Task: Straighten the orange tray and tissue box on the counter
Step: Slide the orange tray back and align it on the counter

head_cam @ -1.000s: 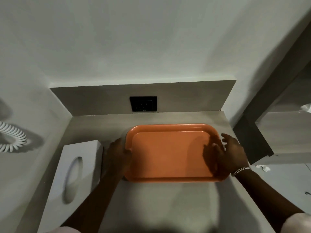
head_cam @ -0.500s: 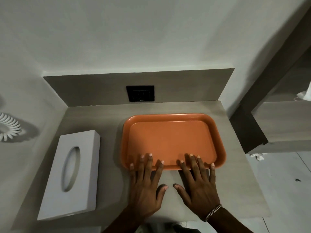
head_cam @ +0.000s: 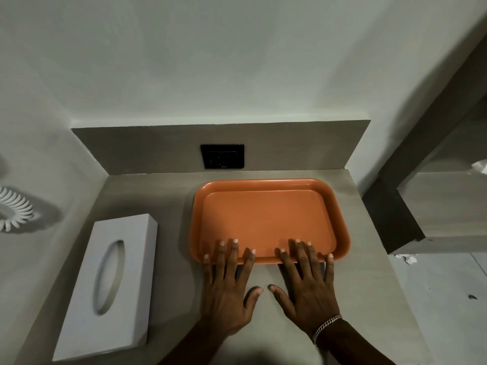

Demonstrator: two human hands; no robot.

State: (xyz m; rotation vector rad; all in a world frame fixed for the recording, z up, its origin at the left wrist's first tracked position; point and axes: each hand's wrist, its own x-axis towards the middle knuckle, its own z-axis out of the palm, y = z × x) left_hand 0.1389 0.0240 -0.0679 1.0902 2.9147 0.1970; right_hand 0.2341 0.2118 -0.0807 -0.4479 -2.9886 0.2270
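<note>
- Both hands lie flat and spread on the counter [head_cam: 363,306], palms down, grasping nothing.
- The left hand [head_cam: 228,293] has its fingertips [head_cam: 235,241] over the near rim of the tray [head_cam: 266,219], toward its left side.
- The right hand [head_cam: 307,291] does the same toward the near right, with its little finger at the near right corner; a bracelet [head_cam: 326,325] circles that wrist.
- A second ago the hands were at the tray's two short ends, left and right; half a second ago they had come to the near edge, and they stay there now, barely shifted.
- The tray rests on the right part of the counter, its far edge close to the backsplash [head_cam: 158,151] below the socket [head_cam: 222,156], and its long sides look about parallel to that wall.
- My reading: the side-to-side squaring is done, and this flat press on the near rim is a final push or check of alignment.
- The box [head_cam: 105,285] lies on the left part of the counter, well apart from the tray and from both hands, its near end swung leftward, so it sits at a slant to the tray's edge.
- That slant suggests the box is the half of the job left; the left hand is the nearer one for it.
- A coiled white cord [head_cam: 13,209] hangs on the left wall, out of the way.
</note>
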